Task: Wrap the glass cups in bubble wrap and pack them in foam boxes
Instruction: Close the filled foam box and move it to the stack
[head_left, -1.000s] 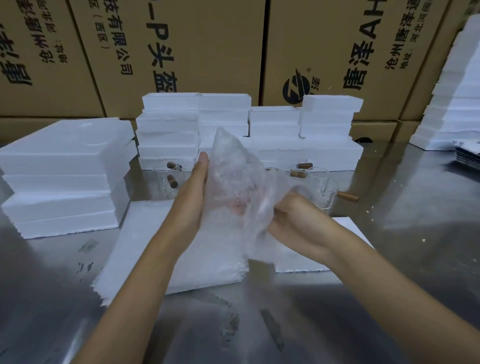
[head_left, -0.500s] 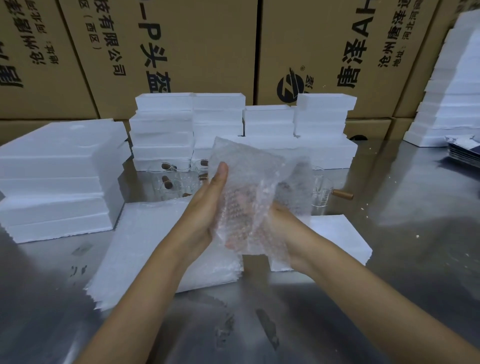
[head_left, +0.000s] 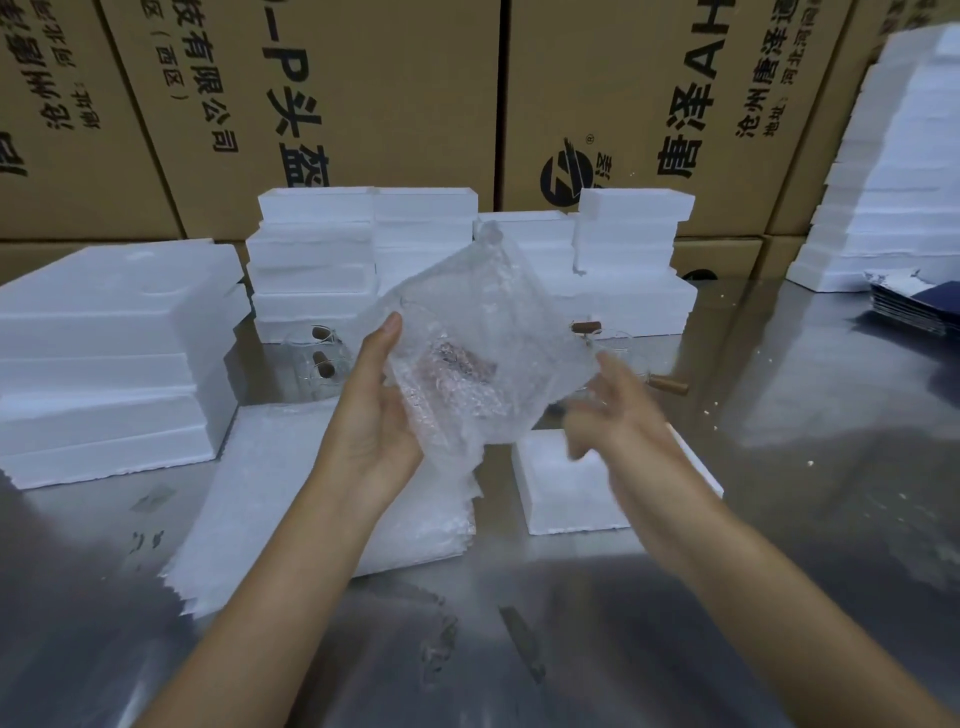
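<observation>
- Bubble wrap sheet held above the metal table at centre, folded round a glass cup that shows only as a dark blur through the plastic.
- Left hand at the bundle's 9 o'clock side, palm against it and thumb up along its edge, gripping the wrap.
- Right hand at the bundle's 3 o'clock, fingers spread and blurred, just beside the wrap; whether it touches cannot be told.
- Stack of bubble wrap sheets lies flat on the table at 7 o'clock of the bundle, under the left forearm.
- Open foam box sits at 5 o'clock, partly hidden by the right wrist.
- Bare glass cups with wooden handles stand at 9 o'clock behind the left hand; more cups at 3 o'clock, behind the right hand.
- Stacked foam boxes stand at 12 o'clock, foam slabs at 9 o'clock, another foam pile at 2 o'clock.
- Cardboard cartons with printed characters wall off the back.
</observation>
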